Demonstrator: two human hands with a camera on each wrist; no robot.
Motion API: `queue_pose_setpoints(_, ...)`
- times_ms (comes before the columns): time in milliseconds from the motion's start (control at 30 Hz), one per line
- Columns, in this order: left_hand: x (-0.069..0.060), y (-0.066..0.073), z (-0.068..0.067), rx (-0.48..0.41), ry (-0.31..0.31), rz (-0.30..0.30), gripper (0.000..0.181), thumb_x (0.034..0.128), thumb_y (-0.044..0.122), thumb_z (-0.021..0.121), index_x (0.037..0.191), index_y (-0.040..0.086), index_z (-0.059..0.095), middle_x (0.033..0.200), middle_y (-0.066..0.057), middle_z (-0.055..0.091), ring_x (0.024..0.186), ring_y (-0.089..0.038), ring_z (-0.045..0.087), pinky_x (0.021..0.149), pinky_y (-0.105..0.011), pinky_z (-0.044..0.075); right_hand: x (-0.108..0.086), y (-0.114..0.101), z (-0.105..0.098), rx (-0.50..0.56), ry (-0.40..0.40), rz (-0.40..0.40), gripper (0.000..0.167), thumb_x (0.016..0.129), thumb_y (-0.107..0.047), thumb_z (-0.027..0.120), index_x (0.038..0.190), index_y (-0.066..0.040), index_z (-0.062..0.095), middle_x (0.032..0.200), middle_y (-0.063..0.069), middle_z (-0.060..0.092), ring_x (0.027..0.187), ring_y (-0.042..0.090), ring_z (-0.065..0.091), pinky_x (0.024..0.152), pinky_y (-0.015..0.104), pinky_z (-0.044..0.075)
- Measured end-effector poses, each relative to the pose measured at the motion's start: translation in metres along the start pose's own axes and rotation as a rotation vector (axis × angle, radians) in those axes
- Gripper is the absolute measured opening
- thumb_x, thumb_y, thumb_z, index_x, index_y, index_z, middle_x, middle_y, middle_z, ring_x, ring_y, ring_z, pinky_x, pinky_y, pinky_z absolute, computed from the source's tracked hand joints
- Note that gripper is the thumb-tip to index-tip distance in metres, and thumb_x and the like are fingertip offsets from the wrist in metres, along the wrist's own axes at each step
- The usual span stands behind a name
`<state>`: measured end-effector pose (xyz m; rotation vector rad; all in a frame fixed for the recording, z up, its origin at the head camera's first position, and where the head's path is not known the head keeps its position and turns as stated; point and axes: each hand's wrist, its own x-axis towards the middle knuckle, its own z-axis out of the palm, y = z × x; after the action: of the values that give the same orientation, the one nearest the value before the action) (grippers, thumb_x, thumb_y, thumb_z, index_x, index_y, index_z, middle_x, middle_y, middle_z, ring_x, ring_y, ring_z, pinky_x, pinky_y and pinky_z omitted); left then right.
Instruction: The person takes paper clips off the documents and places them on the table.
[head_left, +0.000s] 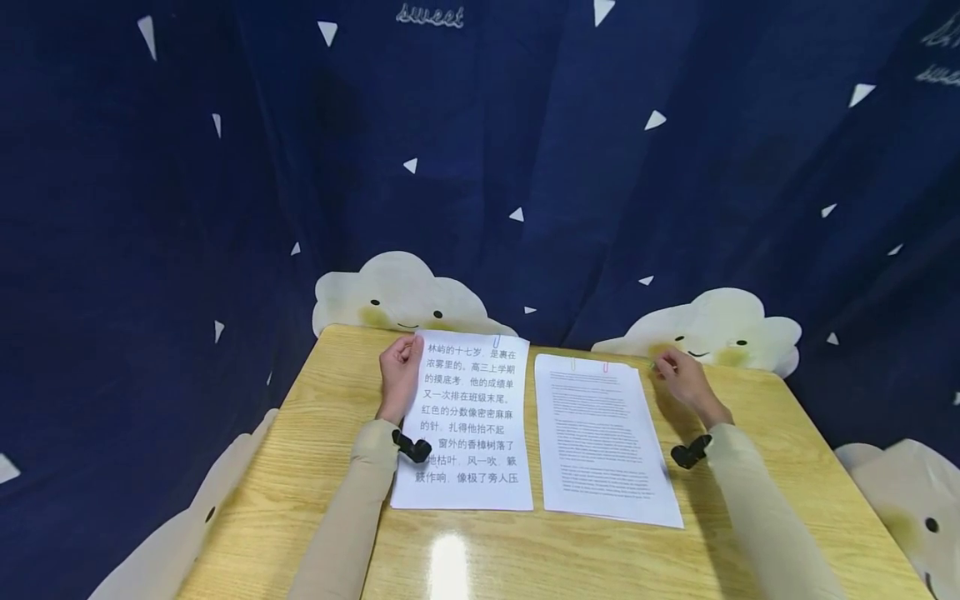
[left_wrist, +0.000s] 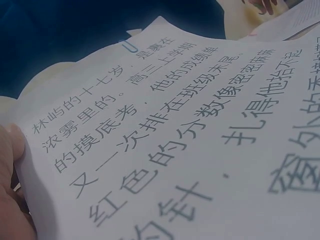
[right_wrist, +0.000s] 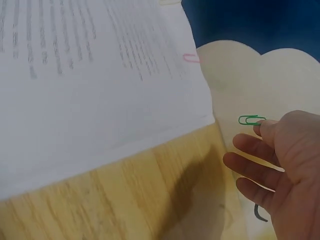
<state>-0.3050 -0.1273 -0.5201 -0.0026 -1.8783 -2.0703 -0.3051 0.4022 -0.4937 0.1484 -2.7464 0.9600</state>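
My left hand (head_left: 400, 375) grips the upper left edge of a white sheet with large Chinese print (head_left: 468, 425). A blue paper clip (left_wrist: 129, 46) sits on that sheet's top edge. In the right wrist view, my right hand (right_wrist: 295, 170) pinches a green paper clip (right_wrist: 251, 120) between thumb and forefinger, its other fingers loosely bent. The hand is just right of a second stack of paper with small print (head_left: 603, 442), apart from it. This stack carries a pink paper clip (right_wrist: 191, 58) and a yellowish paper clip (head_left: 573, 364) along its top edge.
Both papers lie side by side on a wooden table (head_left: 450, 550). Cloud-shaped cutouts (head_left: 405, 287) stand along its back edge, in front of a dark blue curtain (head_left: 465, 125). More clouds flank the table's sides.
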Motion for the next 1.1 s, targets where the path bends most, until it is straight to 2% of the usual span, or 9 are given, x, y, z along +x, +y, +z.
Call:
queue_pose_setpoints(300, 0.001, 0.000, 0.000, -0.009, 0.014, 0.002, 0.026, 0.1064, 0.024, 0.064, 0.109, 0.001, 0.073, 0.089, -0.016, 0.076, 0.061, -0.011, 0.060, 0.053, -0.019, 0.045, 0.001, 0.012, -0.003, -0.116, -0.032, 0.047, 0.023, 0.111, -0.010, 0.048, 0.100, 0.004, 0.063, 0.092, 0.021, 0.066, 0.085, 0.029, 0.058, 0.069, 0.029, 0.046)
queue_pose_setpoints(600, 0.002, -0.003, -0.001, 0.005, 0.011, -0.008, 0.029, 0.1069, 0.030, 0.062, 0.110, 0.004, 0.073, 0.090, -0.013, 0.076, 0.061, -0.011, 0.061, 0.051, -0.019, 0.044, 0.007, 0.024, -0.003, -0.199, -0.103, 0.043, 0.019, 0.110, -0.008, 0.049, 0.102, 0.003, 0.062, 0.093, 0.017, 0.063, 0.088, 0.032, 0.056, 0.075, 0.042, 0.046)
queue_pose_setpoints(900, 0.001, -0.001, -0.002, 0.021, 0.009, -0.019, 0.029, 0.1070, 0.030, 0.062, 0.111, 0.004, 0.073, 0.093, -0.015, 0.077, 0.062, -0.012, 0.063, 0.051, -0.020, 0.045, 0.016, 0.028, -0.004, -0.271, -0.164, 0.070, 0.018, 0.109, -0.010, 0.052, 0.110, 0.004, 0.064, 0.101, 0.020, 0.066, 0.090, 0.033, 0.058, 0.077, 0.044, 0.048)
queue_pose_setpoints(1100, 0.000, -0.001, -0.001, 0.021, 0.014, -0.028, 0.029, 0.1073, 0.031, 0.061, 0.111, 0.004, 0.072, 0.093, -0.015, 0.077, 0.062, -0.013, 0.064, 0.051, -0.019, 0.046, 0.018, 0.029, -0.003, -0.320, -0.176, 0.079, 0.021, 0.106, -0.012, 0.052, 0.106, 0.002, 0.067, 0.101, 0.019, 0.068, 0.089, 0.033, 0.060, 0.075, 0.046, 0.049)
